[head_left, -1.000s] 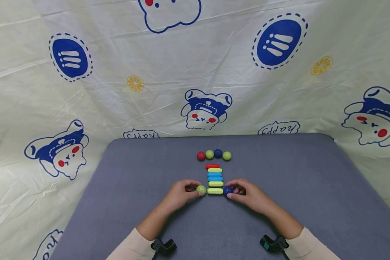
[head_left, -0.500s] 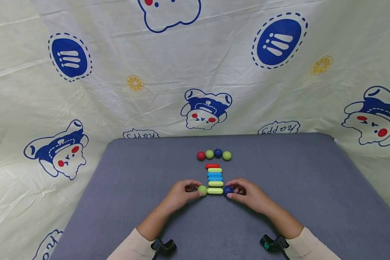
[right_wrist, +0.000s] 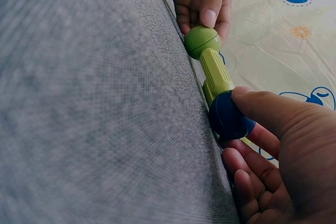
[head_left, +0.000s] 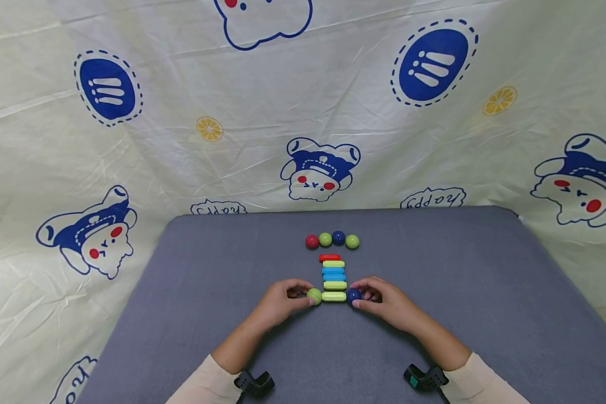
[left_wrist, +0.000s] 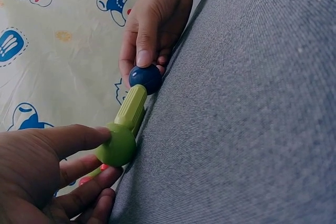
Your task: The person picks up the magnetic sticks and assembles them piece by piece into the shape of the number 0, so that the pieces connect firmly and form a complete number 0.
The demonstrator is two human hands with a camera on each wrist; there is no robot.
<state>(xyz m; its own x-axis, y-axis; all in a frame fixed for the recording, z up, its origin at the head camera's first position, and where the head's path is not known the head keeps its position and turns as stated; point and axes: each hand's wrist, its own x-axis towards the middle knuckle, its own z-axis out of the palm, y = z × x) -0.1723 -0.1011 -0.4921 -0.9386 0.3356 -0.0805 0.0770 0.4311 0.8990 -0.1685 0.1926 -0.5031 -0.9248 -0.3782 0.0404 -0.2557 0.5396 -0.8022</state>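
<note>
My left hand (head_left: 281, 302) pinches a green ball (head_left: 314, 296) between thumb and fingers. In my right hand (head_left: 388, 303) a dark blue ball (head_left: 354, 296) is pinched the same way. Between the balls lies a ridged yellow-green rod (head_left: 334, 297), its ends touching both of them. Both wrist views show the row joined end to end: the green ball (left_wrist: 116, 146), the rod (right_wrist: 216, 71) and the blue ball (right_wrist: 230, 116). Just beyond it, a stack of parallel short rods (head_left: 334, 278) in yellow, blue and red lies on the grey tabletop (head_left: 222, 252).
Farther back, a row of loose balls includes a red ball (head_left: 312, 242), a blue ball (head_left: 338, 238) and a green ball (head_left: 352, 242). A printed white curtain (head_left: 262, 101) hangs behind the table's far edge. A black wrist camera (head_left: 255, 384) sits by the left sleeve.
The left hand's green ball has moved slightly right, closing the small gap to the yellow-green rod. The right hand and blue ball have stayed in place.
</note>
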